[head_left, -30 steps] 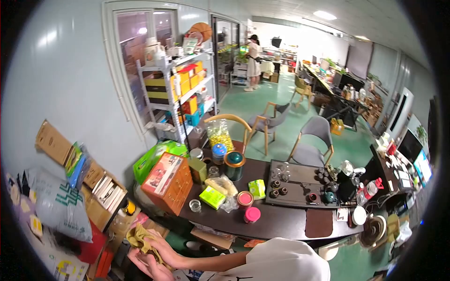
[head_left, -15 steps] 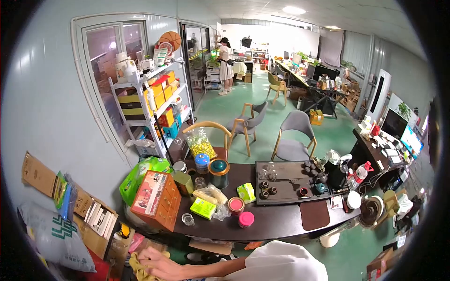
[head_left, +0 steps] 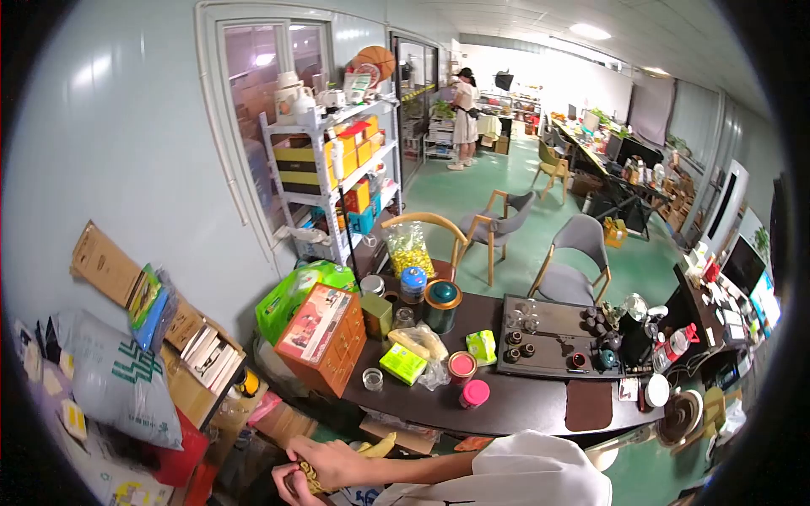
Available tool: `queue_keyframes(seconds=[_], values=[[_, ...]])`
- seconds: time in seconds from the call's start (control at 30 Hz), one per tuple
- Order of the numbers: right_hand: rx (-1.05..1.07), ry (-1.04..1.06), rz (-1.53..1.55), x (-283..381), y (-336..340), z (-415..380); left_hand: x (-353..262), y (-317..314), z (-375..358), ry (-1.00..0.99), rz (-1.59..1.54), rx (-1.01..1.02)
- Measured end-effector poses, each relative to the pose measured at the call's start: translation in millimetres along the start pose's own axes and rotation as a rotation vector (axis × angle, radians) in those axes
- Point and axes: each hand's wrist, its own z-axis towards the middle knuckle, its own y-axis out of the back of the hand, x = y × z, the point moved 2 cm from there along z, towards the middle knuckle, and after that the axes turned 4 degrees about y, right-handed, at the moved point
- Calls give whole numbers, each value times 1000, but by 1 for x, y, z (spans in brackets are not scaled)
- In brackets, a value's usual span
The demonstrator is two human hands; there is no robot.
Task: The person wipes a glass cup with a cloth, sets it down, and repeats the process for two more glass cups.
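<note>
Low in the view, my right hand (head_left: 331, 464) is closed around a bunched yellow cloth (head_left: 377, 446). One end of the cloth sticks out past the wrist, and a crumpled part shows between the fingers. Against it, at the bottom edge, my left hand (head_left: 291, 487) is partly in view, with its fingers bent round the same cloth. Both hands are in front of the dark table, below its near edge. Closest on the tabletop are a wooden drawer box (head_left: 314, 337) and a small clear glass (head_left: 372, 379).
The dark table (head_left: 527, 398) bears a tea tray (head_left: 548, 358), a pink-lidded jar (head_left: 474, 394) and green packets (head_left: 402, 363). At left lie a grey plastic bag (head_left: 126, 379) and open cardboard boxes. Chairs and a shelf (head_left: 329, 198) stand beyond; a person (head_left: 465, 118) stands far back.
The view has swung left, so the room appears shifted right. My right hand has gathered the yellow cloth up, and my left hand has come into view beside it.
</note>
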Motion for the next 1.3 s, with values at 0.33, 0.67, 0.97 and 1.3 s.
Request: queue_keyframes(seconds=[0.33, 0.67, 0.97, 1.3], values=[[248, -122, 1055, -36, -4, -29, -27, -4, -12, -64, -60, -353], [287, 459, -208, -2, -22, -17, 2, 2, -32, 251, -691, -472], [598, 608, -400, 20, 21, 2, -3, 1, -64, 241, -519, -354], [588, 852, -790, 40, 0, -20, -22, 6, -79, 249, -449, -335]])
